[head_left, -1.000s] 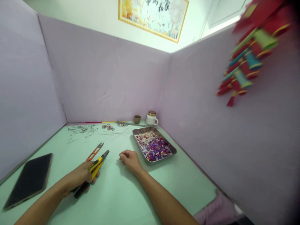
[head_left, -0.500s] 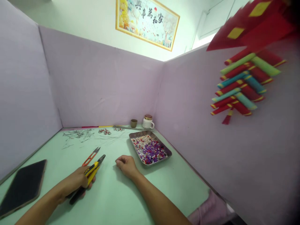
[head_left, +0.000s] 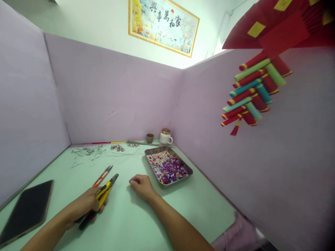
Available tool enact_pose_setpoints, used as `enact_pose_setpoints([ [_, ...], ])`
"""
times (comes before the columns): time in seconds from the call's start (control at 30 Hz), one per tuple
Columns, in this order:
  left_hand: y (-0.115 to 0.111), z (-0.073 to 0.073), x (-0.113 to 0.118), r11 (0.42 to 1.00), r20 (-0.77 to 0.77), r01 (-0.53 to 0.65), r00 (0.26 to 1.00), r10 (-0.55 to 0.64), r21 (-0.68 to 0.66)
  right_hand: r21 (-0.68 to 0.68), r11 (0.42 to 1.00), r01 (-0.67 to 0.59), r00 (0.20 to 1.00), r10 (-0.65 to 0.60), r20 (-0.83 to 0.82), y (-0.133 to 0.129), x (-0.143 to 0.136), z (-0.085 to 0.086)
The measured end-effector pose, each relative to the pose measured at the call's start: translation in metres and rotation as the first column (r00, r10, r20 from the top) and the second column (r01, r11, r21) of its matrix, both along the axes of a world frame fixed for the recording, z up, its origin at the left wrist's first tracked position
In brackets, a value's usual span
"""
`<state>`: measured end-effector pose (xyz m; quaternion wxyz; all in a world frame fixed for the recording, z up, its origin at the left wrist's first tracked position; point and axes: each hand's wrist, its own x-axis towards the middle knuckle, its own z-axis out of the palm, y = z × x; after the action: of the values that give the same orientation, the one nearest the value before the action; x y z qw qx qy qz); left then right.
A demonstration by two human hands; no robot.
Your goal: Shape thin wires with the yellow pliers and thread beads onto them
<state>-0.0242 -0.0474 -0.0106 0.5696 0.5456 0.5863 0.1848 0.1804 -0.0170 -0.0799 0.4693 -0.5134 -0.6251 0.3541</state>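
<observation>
Left hand [head_left: 90,203] wraps one pair of yellow-black pliers [head_left: 105,192], nose angled forward, handle lettering unreadable; right hand [head_left: 142,187] curls left of one metal tray [head_left: 180,179] of beads [head_left: 170,170], thumb and fingers pressed together, can't tell if pinching anything. One orange thread snips [head_left: 105,171] beyond pliers; one lidded mug [head_left: 164,138], one cup [head_left: 150,138] behind tray; framed picture [head_left: 164,29] reads 家和萬事興.

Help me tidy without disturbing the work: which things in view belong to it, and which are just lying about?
Likely belonging: yellow-and-black pliers in the left grip; orange snips; metal tray; its beads; beaded pieces; thin grey strands.

Probably just lying about: dark tablet; small brown cup; lidded white mug.
</observation>
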Motion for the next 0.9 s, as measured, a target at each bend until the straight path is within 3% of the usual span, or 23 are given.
enact_pose_setpoints([
  [0.47,0.0011,0.0,0.0003,1.0,-0.028,-0.011,1.0,0.011,-0.009,0.046,0.999,-0.025,0.997,0.021,0.073,-0.0011,0.0007,0.0008],
  [0.9,-0.0022,0.0017,-0.0061,0.983,0.036,0.149,0.987,-0.154,0.11,-0.035,0.998,-0.056,0.998,0.055,-0.006,-0.0014,0.0013,0.0034],
])
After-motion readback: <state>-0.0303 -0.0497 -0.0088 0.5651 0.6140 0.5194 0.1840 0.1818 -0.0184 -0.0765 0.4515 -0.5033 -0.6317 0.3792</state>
